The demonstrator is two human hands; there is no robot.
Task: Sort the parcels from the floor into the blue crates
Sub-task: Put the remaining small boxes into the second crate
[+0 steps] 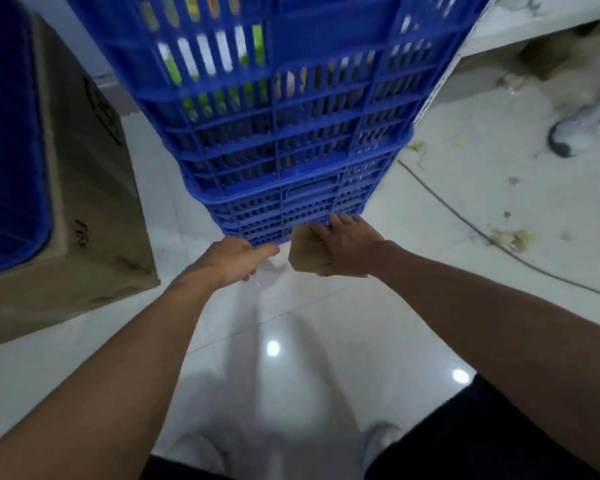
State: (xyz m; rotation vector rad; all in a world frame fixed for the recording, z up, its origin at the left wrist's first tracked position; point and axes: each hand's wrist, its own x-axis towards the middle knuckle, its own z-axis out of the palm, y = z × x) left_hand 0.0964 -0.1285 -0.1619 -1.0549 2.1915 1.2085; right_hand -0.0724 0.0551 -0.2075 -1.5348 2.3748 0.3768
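Head view showed the right hand (347,244) holding a brown parcel (305,252), fingers (338,223) curled over its top, low against the near foot of the stacked blue crates (291,133), while the left hand (232,258) reached just left of it, too blurred to tell how its own fingers lay.

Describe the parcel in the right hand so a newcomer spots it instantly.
Find the stack of blue crates mid-frame and follow it down to its base. There the right hand grips a small brown parcel. The big cardboard box at left is also brown, but far larger and untouched.
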